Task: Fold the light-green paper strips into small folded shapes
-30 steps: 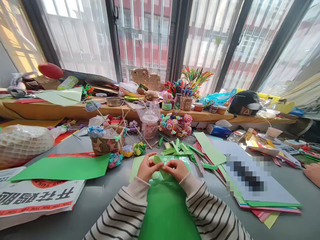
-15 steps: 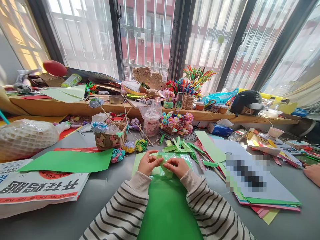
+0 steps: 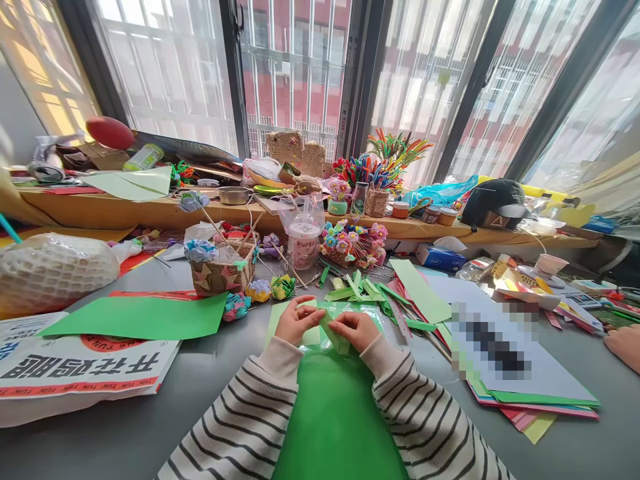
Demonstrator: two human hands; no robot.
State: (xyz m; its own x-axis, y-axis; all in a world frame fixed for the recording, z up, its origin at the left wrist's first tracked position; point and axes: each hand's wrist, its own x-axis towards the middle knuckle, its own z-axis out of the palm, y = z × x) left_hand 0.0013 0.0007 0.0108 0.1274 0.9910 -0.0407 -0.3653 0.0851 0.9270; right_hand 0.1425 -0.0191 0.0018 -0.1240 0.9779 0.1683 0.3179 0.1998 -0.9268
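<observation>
Between my two hands is a small folded strip of light green paper (image 3: 336, 337). My left hand (image 3: 296, 321) pinches its upper left end between thumb and fingers. From the other side, my right hand (image 3: 356, 330) grips the strip's right edge with thumb and forefinger. Underneath lies a shiny green plastic sheet (image 3: 343, 413). Pale green paper (image 3: 275, 320) rests flat by my left hand. Just beyond my hands, several cut green paper strips (image 3: 370, 290) are heaped together.
A stack of coloured paper (image 3: 565, 380) lies to the right, near another person's hand (image 3: 625, 347). On the left are a green paper sheet (image 3: 135, 317) and a printed bag (image 3: 100, 367). A basket with paper flowers (image 3: 215, 277) and a lidded cup (image 3: 303, 243) stand behind.
My fingers have shifted slightly on the light green strip, which now looks straighter and flatter. Both hands remain in nearly the same place.
</observation>
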